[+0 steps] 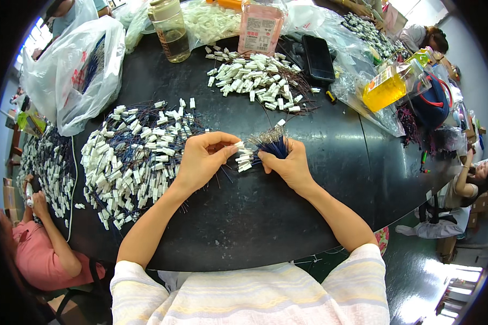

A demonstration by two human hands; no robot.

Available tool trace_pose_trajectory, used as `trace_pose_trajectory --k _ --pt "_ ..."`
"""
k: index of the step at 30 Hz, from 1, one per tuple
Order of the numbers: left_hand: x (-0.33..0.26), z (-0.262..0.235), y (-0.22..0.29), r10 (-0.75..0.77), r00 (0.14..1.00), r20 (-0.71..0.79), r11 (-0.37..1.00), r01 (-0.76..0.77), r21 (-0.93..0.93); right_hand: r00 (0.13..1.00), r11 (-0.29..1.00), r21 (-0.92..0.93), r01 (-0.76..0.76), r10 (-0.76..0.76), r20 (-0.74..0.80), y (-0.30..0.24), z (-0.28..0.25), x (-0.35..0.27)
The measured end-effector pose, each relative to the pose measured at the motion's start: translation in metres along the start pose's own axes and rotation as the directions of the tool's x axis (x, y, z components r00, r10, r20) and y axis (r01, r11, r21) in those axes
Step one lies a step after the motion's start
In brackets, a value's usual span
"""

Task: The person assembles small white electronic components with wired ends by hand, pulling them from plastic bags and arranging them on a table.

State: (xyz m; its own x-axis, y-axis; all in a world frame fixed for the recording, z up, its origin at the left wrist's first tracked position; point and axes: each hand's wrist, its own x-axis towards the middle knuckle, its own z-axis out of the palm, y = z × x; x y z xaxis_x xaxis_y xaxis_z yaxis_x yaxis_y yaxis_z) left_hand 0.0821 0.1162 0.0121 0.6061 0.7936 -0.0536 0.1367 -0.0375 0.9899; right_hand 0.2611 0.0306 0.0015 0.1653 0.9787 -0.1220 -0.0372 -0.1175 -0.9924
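My right hand (289,164) grips a bundle of thin blue wires (271,143) tipped with small white connectors (244,161). My left hand (202,157) pinches one of those white connectors at the bundle's left end, fingertips touching it. Both hands rest over the black round table (255,216), near its middle. A large heap of the same white connectors with dark wires (133,157) lies just left of my left hand. A smaller heap (260,81) lies farther back.
A clear bottle (169,30), a pink packet (261,24) and a black phone (318,57) stand at the back. White plastic bags (78,70) sit back left, a yellow bottle (387,86) back right. Other people sit at left (38,244) and right (472,181).
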Motion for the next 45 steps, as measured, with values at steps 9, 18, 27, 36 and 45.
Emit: trace_pose_trajectory --k 9,18,27,36,45 --pt "-0.003 0.004 -0.002 0.215 0.977 0.003 0.958 -0.212 0.191 1.0 0.999 -0.028 -0.02 0.02 -0.013 -0.006 0.002 -0.002" --pt "-0.005 0.012 -0.001 0.425 0.9 0.097 0.821 -0.428 0.379 1.0 0.998 -0.058 0.023 -0.022 0.011 0.003 -0.003 -0.003" --pt "0.027 -0.007 0.03 0.006 0.981 0.195 0.986 -0.039 0.164 0.952 0.928 -0.218 0.301 -0.28 0.123 0.01 -0.002 -0.006" --pt "0.098 0.053 -0.013 0.428 0.872 0.24 0.672 -0.484 0.561 0.974 0.98 -0.124 0.157 -0.133 0.182 0.001 -0.003 -0.007" --pt "0.033 0.013 0.011 -0.015 0.999 0.047 0.984 0.006 0.18 0.998 0.986 0.156 -0.056 0.049 0.05 0.0 -0.013 -0.003"
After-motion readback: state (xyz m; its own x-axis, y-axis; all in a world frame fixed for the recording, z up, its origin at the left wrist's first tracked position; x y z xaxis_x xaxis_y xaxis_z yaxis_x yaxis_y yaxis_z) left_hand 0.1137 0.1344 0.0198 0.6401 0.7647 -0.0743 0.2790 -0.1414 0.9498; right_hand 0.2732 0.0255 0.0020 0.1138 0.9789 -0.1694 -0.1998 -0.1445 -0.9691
